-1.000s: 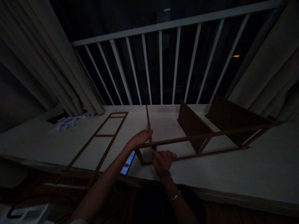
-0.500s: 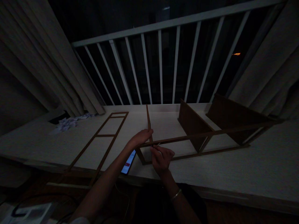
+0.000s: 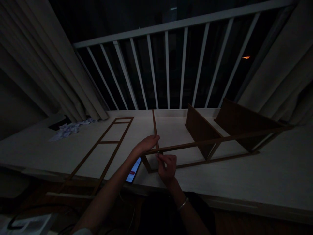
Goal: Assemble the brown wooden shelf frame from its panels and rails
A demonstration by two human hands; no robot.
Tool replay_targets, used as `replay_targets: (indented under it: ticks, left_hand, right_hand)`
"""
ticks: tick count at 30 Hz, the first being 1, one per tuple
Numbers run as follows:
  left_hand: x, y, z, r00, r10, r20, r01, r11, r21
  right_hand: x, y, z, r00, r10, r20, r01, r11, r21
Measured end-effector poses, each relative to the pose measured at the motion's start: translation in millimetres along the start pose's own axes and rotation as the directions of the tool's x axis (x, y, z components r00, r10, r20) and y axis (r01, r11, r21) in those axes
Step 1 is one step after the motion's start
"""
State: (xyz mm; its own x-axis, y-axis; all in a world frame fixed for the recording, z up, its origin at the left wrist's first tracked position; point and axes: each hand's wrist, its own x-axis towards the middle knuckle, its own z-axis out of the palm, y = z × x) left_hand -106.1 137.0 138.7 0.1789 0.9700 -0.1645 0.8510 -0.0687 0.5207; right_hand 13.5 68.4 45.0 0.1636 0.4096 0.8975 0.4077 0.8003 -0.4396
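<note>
On the pale ledge a dark wooden shelf frame lies on its side, with upright shelf boards, among them a middle one and a far right one. My left hand is closed around the near end of a narrow board, seen almost edge-on, where it meets the frame's left part. Just below that joint, my right hand pinches at the frame's rail. A tiny bright spot shows at its fingertips; what they hold is too small and dark to make out.
A second, ladder-like wooden frame lies to the left, overhanging the ledge's front edge. A lit phone rests beside my left forearm. Crumpled pale scraps lie near the left curtain. A white railing stands behind.
My right hand has turned slightly, its fingers drawing in closer at the joint. A thin light sliver by its fingertips no longer shows. My left hand keeps its hold on the board.
</note>
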Motion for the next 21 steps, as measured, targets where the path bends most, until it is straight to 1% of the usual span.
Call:
replay_targets:
  ticks: [3, 5, 8, 10, 14, 16, 21]
  left_hand:
    - [-0.6, 1.5, -0.5, 1.0, -0.003, -0.004, 0.003, 1.0, 0.001]
    - [-1.4, 2.0, -0.9, 1.0, -0.009, -0.01, 0.009, 1.0, -0.01]
    - [-2.4, 2.1, -1.4, 1.0, 0.003, -0.002, -0.003, 0.999, -0.034]
    - [-2.6, 1.9, -1.7, 1.0, 0.017, 0.006, -0.017, 0.999, -0.033]
    - [-2.4, 1.7, -2.4, 1.0, 0.013, 0.004, -0.013, 1.0, -0.018]
    - [-2.0, 1.5, -2.4, 1.0, 0.017, -0.002, -0.017, 1.0, -0.007]
    - [-1.9, 2.0, -2.4, 1.0, 0.01, -0.009, -0.01, 1.0, -0.009]
  right_hand:
    - [1.3, -1.4, -1.1, 0.999, -0.001, 0.04, 0.001, 1.0, 0.002]
    - [2.5, -2.0, -1.9, 0.999, -0.003, 0.043, 0.003, 1.0, 0.016]
    - [3.5, -1.6, -2.6, 0.999, 0.023, 0.04, -0.024, 1.0, 0.016]
    - [3.7, -0.8, -2.4, 0.997, 0.035, 0.071, -0.036, 0.999, 0.021]
    - [3.4, 0.0, 0.2, 0.985, -0.029, 0.171, 0.015, 0.997, 0.081]
    - [3.5, -1.1, 1.6, 0.982, -0.041, 0.185, 0.018, 0.992, 0.123]
    - [6.6, -6.9, 0.3, 0.976, 0.043, 0.213, -0.082, 0.98, 0.181]
